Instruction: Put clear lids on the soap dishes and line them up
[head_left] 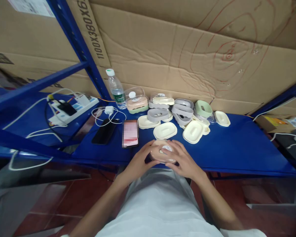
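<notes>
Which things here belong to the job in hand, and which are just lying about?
Likely in the job:
pink oval plastic box, between left hand and right hand
cream oval plastic pieces
grey oval plastic pieces
pale-green oval plastic piece

Apparently lying about:
clear plastic bottle
lit pink-screened phone
black rectangular device
white plastic charger

At eleven o'clock, black print on a cardboard strip (pixel 95 33) reads "1100X380X6", cut off by the view's edge. At ten o'clock, the bottle's (pixel 116 87) green label (pixel 119 98) seems to begin "Cest". The white sticker (pixel 167 148) on the pink container (pixel 160 158), towards five o'clock, is illegible.
</notes>
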`<state>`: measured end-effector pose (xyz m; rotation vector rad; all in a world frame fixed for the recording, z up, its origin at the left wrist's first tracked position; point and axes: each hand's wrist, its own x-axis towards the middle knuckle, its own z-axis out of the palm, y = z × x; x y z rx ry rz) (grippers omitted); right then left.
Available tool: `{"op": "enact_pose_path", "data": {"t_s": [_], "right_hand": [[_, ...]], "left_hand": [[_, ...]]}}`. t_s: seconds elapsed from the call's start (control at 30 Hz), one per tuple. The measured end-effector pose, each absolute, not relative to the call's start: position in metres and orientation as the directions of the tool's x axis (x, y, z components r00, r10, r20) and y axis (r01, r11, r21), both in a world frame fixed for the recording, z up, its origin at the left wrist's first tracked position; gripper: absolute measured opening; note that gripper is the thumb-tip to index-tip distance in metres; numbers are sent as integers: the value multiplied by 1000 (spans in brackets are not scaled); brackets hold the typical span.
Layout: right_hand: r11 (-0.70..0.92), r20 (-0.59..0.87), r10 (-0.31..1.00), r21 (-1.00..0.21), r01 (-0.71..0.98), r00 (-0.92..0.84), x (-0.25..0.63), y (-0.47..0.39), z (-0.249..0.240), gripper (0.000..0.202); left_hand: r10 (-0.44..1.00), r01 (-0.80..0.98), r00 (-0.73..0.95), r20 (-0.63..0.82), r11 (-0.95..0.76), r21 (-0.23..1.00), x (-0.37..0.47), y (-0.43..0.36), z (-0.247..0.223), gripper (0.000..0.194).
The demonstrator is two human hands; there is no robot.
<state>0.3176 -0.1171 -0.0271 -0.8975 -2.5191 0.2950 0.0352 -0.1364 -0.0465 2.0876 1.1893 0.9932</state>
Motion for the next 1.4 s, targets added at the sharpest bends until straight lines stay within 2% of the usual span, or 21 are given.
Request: {"op": "enact_pose_path", "data": {"t_s": [0.1, 0.23, 0.37, 0.47, 0.53, 0.63, 0.77, 0.83, 0.9, 1.07, 1.17, 1.23, 1.3, 1.33, 1.37, 1.4], "right_hand": [[731, 346, 682, -325, 599, -644, 316, -122, -41, 69], [708, 345, 705, -383, 593, -619, 319, -121, -47, 73], [695, 393, 717, -469, 545, -576, 320, -117, -43, 73], [672, 450, 741, -500, 546, -499, 333, -120, -33, 74], [632, 500, 767, -480, 608, -402, 356, -122, -24, 74], [480, 630, 762, -390, 786, -153, 417, -116, -13, 75], [69, 740, 646, -299, 952, 186, 526, -88, -16, 69], [-127, 692, 654, -298, 946, 306, 573, -72, -26, 72], [-243, 647, 666, -283, 928, 371, 606, -57, -38, 71], [-345, 503, 762, -218, 913, 408, 638, -31, -48, 64], [-437, 487, 714, -252, 864, 503, 641, -27, -36, 77], [-431, 599, 616, -287, 855, 512, 627, -33, -25, 87], [-292, 717, 554, -309, 905, 423, 589, -44, -16, 81], [-176, 733, 579, -316, 932, 358, 561, -52, -13, 72], [-59, 702, 655, -322, 945, 280, 529, -59, -11, 64], [75, 620, 775, -290, 954, 128, 494, -66, -10, 56]], "left_hand": [[878, 491, 347, 329, -469, 734, 35, -136, -48, 62], [873, 493, 355, 335, -479, 726, 40, -137, -48, 65], [911, 565, 238, 337, -412, 715, 47, -143, -53, 77], [909, 557, 148, 389, -402, 727, 50, -145, -56, 70], [902, 574, 135, 409, -408, 710, 51, -145, -56, 60], [876, 644, 186, 445, -450, 618, 51, -141, -56, 43], [815, 694, 263, 516, -531, 486, 52, -137, -58, 25], [797, 691, 291, 530, -558, 459, 53, -137, -58, 20], [785, 679, 309, 537, -577, 453, 53, -137, -58, 19], [774, 693, 315, 549, -583, 424, 56, -137, -55, 17], [763, 702, 324, 559, -590, 398, 58, -137, -55, 15], [759, 703, 333, 559, -595, 389, 58, -138, -56, 15], [764, 712, 340, 548, -590, 381, 57, -139, -57, 16], [772, 723, 340, 537, -580, 376, 57, -140, -57, 19], [784, 737, 340, 520, -565, 370, 57, -140, -56, 23], [798, 754, 340, 497, -547, 363, 57, -139, -55, 29]]}}
